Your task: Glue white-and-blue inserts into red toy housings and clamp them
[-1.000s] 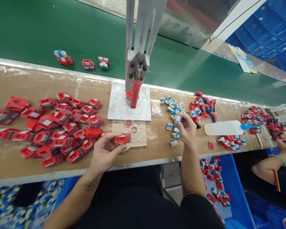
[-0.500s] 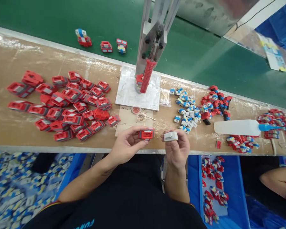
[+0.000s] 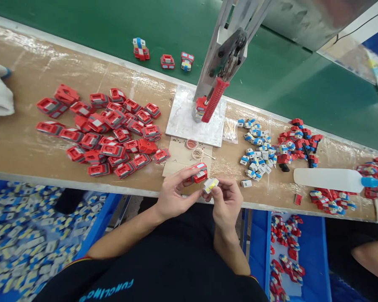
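Gripping red block: the left hand (image 3: 172,196) is keeping its fingers curled, barely open, around the left end of the red block (image 3: 202,173); whether the thumb is touching the block, I cannot tell. The block is tilting near the front edge of the counter (image 3: 19,147).
White-yellow piece: the right hand (image 3: 228,202) is pinching the white-yellow piece (image 3: 210,185), fingers nearly together, at the red block's 4 to 5 o'clock; whether the two are touching is unclear.
Small dishes: a red-filled dish (image 3: 192,144) and a ring-shaped dish (image 3: 197,154) are sitting near 12 o'clock.
Press: its red handle (image 3: 215,100) is leaning over a metal plate (image 3: 178,121), farther toward 12.
Swabs: a swab packet (image 3: 230,129) is lying at 1 o'clock.
Loose pieces: red pieces (image 3: 112,150) are crowding 10 o'clock; blue-and-white pieces (image 3: 258,144) are filling 2 o'clock.
Bottle: a white bottle (image 3: 327,179) is lying at 3 o'clock.
Bin: a blue bin (image 3: 313,251) is holding red assemblies at 4 o'clock.
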{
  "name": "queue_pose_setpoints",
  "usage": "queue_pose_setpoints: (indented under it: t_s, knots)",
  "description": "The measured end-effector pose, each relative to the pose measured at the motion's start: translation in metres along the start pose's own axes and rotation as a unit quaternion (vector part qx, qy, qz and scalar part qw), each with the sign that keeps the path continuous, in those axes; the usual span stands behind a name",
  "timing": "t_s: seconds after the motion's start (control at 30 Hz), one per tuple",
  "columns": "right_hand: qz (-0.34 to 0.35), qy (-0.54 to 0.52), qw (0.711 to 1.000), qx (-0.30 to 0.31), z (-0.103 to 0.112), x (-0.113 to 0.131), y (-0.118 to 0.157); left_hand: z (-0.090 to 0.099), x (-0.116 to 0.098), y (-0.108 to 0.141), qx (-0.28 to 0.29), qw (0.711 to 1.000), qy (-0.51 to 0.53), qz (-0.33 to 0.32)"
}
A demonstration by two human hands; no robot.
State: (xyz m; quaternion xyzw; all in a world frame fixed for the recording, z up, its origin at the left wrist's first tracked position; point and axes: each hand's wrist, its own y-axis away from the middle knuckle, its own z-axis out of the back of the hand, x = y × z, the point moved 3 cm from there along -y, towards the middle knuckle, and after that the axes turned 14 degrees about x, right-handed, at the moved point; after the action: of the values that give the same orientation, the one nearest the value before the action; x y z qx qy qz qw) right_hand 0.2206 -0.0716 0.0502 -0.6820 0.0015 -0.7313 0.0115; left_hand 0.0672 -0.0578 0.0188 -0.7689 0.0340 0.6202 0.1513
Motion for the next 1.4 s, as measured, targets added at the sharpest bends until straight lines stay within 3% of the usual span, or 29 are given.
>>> queue_pose_setpoints:
  t_s: [0.13,0.33,0.4,0.53,0.7,0.77,0.83,0.93,1.07,1.17,1.23,1.27,1.33,1.4]
  knots:
    - [0.011,0.061,0.998,-0.020,-0.008,-0.001,0.000,0.001,0.001,0.004,0.009,0.993,-0.102,-0.054]
    - [0.032,0.085,0.996,0.026,-0.001,-0.009,-0.009,0.013,-0.005,0.000,-0.001,0.978,-0.165,-0.125]
    - [0.055,0.050,0.994,0.078,0.006,-0.008,-0.017,0.017,-0.012,-0.001,0.027,0.974,-0.154,-0.161]
    - [0.074,0.011,0.961,0.267,0.012,-0.001,-0.030,0.023,-0.031,-0.003,0.118,0.965,-0.148,-0.181]
    - [0.151,0.043,0.934,0.322,0.010,0.009,-0.040,0.030,-0.042,-0.002,0.130,0.962,-0.135,-0.196]
    - [0.172,0.073,0.924,0.334,0.013,0.013,-0.055,0.036,-0.038,-0.002,0.100,0.979,-0.082,-0.160]
    - [0.185,0.114,0.931,0.294,0.021,0.019,-0.080,0.049,-0.031,-0.002,0.027,0.996,0.002,-0.089]
    - [0.181,0.182,0.937,0.238,0.031,0.027,-0.129,0.075,-0.024,-0.005,-0.100,0.987,0.126,-0.011]
    - [0.160,0.216,0.888,0.374,0.019,0.042,-0.177,0.108,-0.031,-0.002,-0.183,0.957,0.227,0.009]
    - [0.158,0.174,0.857,0.458,0.011,0.076,-0.193,0.125,-0.037,0.010,-0.218,0.942,0.256,0.003]
    - [0.188,0.098,0.874,0.438,0.010,0.112,-0.201,0.130,-0.038,0.015,-0.225,0.937,0.267,0.003]
    - [0.218,0.055,0.891,0.394,0.011,0.132,-0.207,0.132,-0.037,0.015,-0.223,0.936,0.273,0.005]
    - [0.298,-0.003,0.920,0.255,0.016,0.162,-0.217,0.132,-0.034,0.011,-0.211,0.936,0.282,0.012]
    - [0.354,0.014,0.926,0.131,0.020,0.165,-0.224,0.130,-0.032,0.005,-0.202,0.938,0.281,0.024]
